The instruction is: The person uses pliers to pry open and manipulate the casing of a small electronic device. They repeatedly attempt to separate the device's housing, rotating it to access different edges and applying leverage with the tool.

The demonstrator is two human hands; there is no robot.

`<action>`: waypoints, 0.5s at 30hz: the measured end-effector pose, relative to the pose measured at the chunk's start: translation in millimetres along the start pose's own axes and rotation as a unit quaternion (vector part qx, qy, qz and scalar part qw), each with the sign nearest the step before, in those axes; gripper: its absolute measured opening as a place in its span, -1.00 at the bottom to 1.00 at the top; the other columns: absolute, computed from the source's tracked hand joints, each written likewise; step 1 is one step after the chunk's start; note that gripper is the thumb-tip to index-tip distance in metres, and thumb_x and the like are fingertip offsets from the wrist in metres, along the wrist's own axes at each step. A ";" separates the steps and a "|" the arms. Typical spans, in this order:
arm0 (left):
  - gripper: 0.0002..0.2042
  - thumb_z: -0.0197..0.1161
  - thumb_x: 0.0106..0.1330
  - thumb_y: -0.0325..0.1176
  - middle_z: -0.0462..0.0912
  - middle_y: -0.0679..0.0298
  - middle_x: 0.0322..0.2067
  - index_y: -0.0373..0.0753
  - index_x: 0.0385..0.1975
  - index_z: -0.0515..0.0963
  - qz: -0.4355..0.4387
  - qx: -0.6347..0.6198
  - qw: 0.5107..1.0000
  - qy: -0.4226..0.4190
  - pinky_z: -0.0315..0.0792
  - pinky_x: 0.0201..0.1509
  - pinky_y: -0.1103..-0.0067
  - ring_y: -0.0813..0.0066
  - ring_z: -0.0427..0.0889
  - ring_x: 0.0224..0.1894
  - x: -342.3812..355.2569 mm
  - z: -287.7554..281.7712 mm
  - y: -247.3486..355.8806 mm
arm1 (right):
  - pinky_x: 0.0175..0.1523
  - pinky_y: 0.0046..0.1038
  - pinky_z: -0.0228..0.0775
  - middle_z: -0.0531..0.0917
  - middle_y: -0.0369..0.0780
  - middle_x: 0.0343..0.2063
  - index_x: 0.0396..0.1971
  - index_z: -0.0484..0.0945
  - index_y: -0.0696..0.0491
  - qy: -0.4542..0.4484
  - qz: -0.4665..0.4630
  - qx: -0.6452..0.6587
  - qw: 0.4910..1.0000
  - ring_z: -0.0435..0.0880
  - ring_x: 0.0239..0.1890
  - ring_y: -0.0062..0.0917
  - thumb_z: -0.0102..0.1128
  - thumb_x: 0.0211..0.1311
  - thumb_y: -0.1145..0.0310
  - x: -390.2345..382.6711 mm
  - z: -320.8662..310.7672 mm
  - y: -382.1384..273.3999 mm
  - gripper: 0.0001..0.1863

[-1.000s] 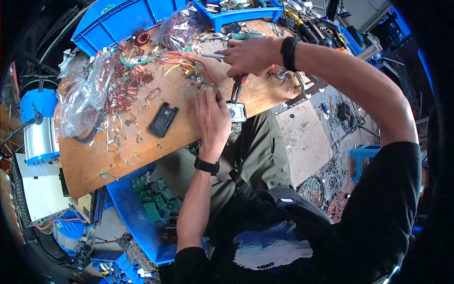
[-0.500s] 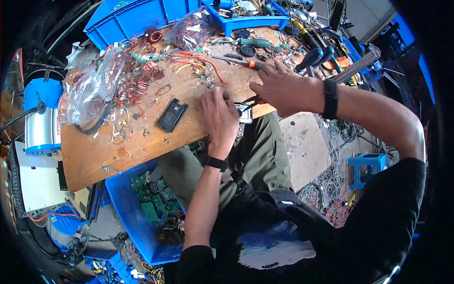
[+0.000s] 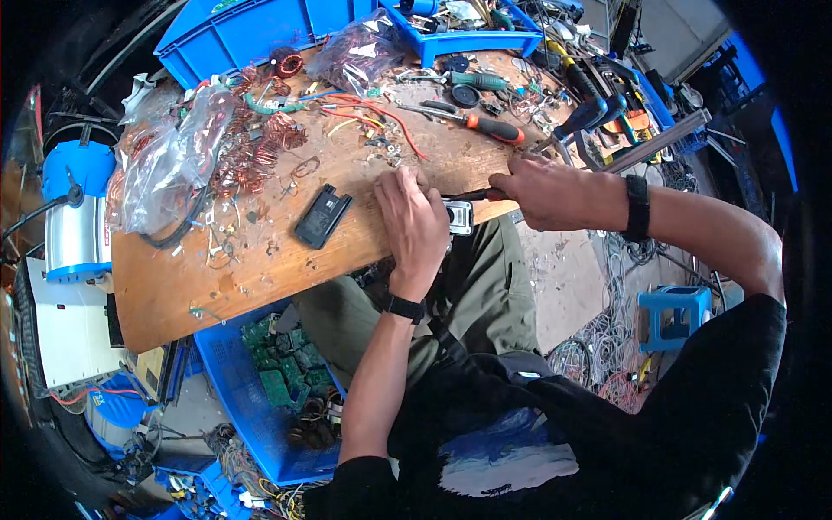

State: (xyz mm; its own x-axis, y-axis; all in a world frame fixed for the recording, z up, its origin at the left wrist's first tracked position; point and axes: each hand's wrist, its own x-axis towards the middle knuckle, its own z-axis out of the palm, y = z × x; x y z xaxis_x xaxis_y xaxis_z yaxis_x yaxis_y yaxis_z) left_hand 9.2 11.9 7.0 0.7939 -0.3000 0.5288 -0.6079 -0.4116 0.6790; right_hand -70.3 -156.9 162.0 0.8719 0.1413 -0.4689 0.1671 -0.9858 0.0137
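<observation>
Near the front edge of the bench, my left hand (image 3: 414,221) is closed around a small silver-framed device (image 3: 461,218); its fingers cover much of it. My right hand (image 3: 548,192) grips red-handled pliers (image 3: 471,196), whose dark jaws reach the device's upper edge. Most of the handles are hidden in the palm. To the left of my left hand lies a black plastic casing (image 3: 322,217). Beyond my right hand rests a screwdriver with an orange and black handle (image 3: 494,128).
Copper coils (image 3: 260,152), a clear plastic bag (image 3: 169,178) and red wires (image 3: 394,121) litter the wooden bench (image 3: 251,282). Blue bins (image 3: 251,39) stand at the back. Below, a blue crate (image 3: 234,381) holds green circuit boards. A blue stool (image 3: 674,316) is at the right.
My right hand has moved right and slightly toward me, uncovering the screwdriver handle. My left hand and the device have shifted slightly right and nearer me.
</observation>
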 end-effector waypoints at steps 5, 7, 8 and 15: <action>-0.73 0.18 0.24 -0.56 0.41 -0.09 -0.18 -0.40 -0.09 0.34 -0.002 -0.007 1.000 -0.009 0.24 0.09 0.03 -0.18 0.40 -0.04 -1.2 -0.2 -0.1 | 0.14 -0.12 0.52 0.70 0.14 -0.25 0.03 0.60 0.26 -0.083 0.068 0.141 0.984 0.71 -0.06 -0.03 0.01 0.04 0.53 9.3 -0.6 3.1 -0.51; -0.74 0.18 0.23 -0.56 0.39 -0.06 -0.20 -0.39 -0.13 0.33 0.005 -0.001 1.000 0.003 0.24 0.07 0.05 -0.17 0.39 -0.07 0.1 1.3 -2.6 | 0.10 -0.11 0.53 0.70 0.14 -0.29 -0.01 0.62 0.28 -0.087 0.072 0.160 0.981 0.72 -0.10 -0.03 0.00 0.04 0.50 12.8 -3.1 1.9 -0.53; -0.75 0.18 0.23 -0.56 0.39 -0.06 -0.19 -0.38 -0.13 0.33 0.006 0.002 1.000 0.004 0.24 0.06 0.04 -0.17 0.39 -0.07 0.1 1.6 -4.1 | 0.08 -0.10 0.54 0.70 0.14 -0.31 -0.05 0.63 0.29 -0.085 0.063 0.160 0.982 0.73 -0.12 -0.02 0.02 0.04 0.49 15.2 -1.4 2.1 -0.56; -0.80 0.20 0.23 -0.52 0.40 -0.08 -0.23 -0.34 -0.21 0.37 -0.027 0.010 0.999 -0.036 0.28 0.12 0.06 -0.13 0.41 -0.07 5.2 -0.3 1.6 | -0.20 -0.07 0.57 0.67 0.14 -0.46 -0.51 0.59 0.33 -0.130 -0.132 -0.077 0.980 0.73 -0.37 0.03 0.10 0.00 0.45 32.7 -26.3 -2.5 -0.79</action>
State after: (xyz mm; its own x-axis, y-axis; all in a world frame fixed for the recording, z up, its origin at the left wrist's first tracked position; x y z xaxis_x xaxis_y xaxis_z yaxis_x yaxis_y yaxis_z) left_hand 12.4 10.0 11.0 0.8244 -0.3380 0.4539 -0.5650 -0.4462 0.6940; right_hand -30.1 -147.5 169.8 0.6458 0.3413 -0.6830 0.4550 -0.8904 -0.0146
